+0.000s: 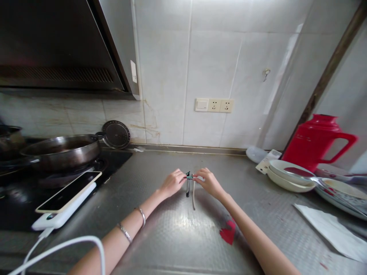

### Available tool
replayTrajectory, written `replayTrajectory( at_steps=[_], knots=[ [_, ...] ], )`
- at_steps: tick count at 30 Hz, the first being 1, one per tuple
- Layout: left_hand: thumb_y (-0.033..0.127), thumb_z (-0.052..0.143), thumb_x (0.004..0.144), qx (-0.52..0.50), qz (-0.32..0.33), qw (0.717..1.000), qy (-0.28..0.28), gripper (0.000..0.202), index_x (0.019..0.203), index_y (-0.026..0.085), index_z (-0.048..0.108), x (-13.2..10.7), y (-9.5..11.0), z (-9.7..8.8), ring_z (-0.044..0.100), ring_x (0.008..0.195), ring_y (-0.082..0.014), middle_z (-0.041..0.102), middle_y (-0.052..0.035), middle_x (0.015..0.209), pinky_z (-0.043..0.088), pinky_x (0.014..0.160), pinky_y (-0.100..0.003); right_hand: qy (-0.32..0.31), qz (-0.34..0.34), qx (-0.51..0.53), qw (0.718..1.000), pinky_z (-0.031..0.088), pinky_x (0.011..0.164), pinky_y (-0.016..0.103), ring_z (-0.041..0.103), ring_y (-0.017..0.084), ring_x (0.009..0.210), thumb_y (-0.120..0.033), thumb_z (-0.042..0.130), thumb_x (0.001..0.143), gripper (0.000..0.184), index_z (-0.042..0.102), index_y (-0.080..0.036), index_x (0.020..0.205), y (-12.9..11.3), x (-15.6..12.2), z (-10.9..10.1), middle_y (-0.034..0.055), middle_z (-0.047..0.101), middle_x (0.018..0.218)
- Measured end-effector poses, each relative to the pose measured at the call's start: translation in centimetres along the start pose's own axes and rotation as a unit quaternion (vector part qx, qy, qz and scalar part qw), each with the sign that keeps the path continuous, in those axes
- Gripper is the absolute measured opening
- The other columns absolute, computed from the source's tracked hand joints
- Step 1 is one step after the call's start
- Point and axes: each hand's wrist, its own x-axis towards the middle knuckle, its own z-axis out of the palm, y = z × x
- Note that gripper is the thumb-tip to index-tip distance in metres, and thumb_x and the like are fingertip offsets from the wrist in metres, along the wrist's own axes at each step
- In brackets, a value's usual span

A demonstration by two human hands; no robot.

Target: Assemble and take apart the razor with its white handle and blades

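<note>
My left hand (pixel 174 183) and my right hand (pixel 208 182) meet over the middle of the metal counter, fingers pinched. Between the fingertips spans a small, thin green piece (pixel 189 177), too small to name; both hands grip it from opposite sides. A dark strip (pixel 188 188) hangs below it near my left fingers. Close to my right fingertips, a beige cord (pixel 194 196) trails down toward the counter. How these parts join is hidden by the fingers and their small size.
A steel pan (pixel 65 149) sits on the black stove at left, with a phone (pixel 70 191) on a white power bank (pixel 65 210) in front. At right are a red thermos (pixel 314 143), stacked bowls (pixel 289 185) and a white paper sheet (pixel 329 229). A red patch (pixel 228 232) lies by my right forearm.
</note>
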Motion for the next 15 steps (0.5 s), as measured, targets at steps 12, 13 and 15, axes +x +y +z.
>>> replayTrajectory(
  at_steps=[12,13,15],
  knots=[
    [0.030,0.050,0.086,-0.009,-0.043,0.999,0.004,0.027,0.110,0.018,0.054,-0.3,0.8,-0.4,0.054,0.095,-0.0186,0.062,-0.0063,0.098,0.046,0.083,-0.034,-0.004,0.007,0.011,1.000,0.042,0.071,0.029,0.054,0.018,0.080,-0.033,0.057,0.082,0.016,0.066,-0.021,0.080,0.8,0.0,-0.3,0.0045,0.063,0.081],
    [0.032,0.051,0.085,-0.005,-0.052,0.999,0.008,0.031,0.113,0.018,0.052,-0.3,0.8,-0.4,0.054,0.096,-0.0188,0.060,-0.0064,0.101,0.045,0.084,-0.034,0.000,0.017,0.012,1.000,0.042,0.070,0.028,0.054,0.018,0.080,-0.034,0.056,0.082,0.017,0.066,-0.021,0.080,1.4,-0.1,-0.5,0.0045,0.064,0.081],
    [0.032,0.051,0.085,0.001,-0.068,0.998,0.008,0.031,0.113,0.019,0.051,-0.4,0.8,-0.4,0.053,0.095,-0.0186,0.059,-0.0059,0.100,0.045,0.083,-0.034,0.010,0.041,0.007,0.999,0.041,0.070,0.028,0.055,0.018,0.079,-0.035,0.056,0.081,0.018,0.067,-0.020,0.079,2.8,-0.2,-0.8,0.0045,0.065,0.081]
  ],
)
